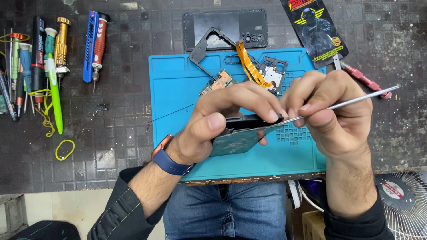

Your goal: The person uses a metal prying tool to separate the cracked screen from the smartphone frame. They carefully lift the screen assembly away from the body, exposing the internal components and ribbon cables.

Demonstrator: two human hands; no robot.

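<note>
Head view: left hand (222,122) clamps opened phone (242,133) above blue repair mat (178,84); right hand (331,115) pinches metal pry tool (356,101), tip at phone's edge. Advised: shallow angle, light leverage, firm support.

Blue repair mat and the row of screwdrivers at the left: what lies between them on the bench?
In the head view, between the blue mat and the screwdrivers lie a blue utility knife, a red-handled driver and a small dark metal part.

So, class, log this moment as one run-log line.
left hand: holds opened phone | right hand: holds metal pry tool, tip at phone edge | under: blue mat | left of mat: screwdrivers
</note>
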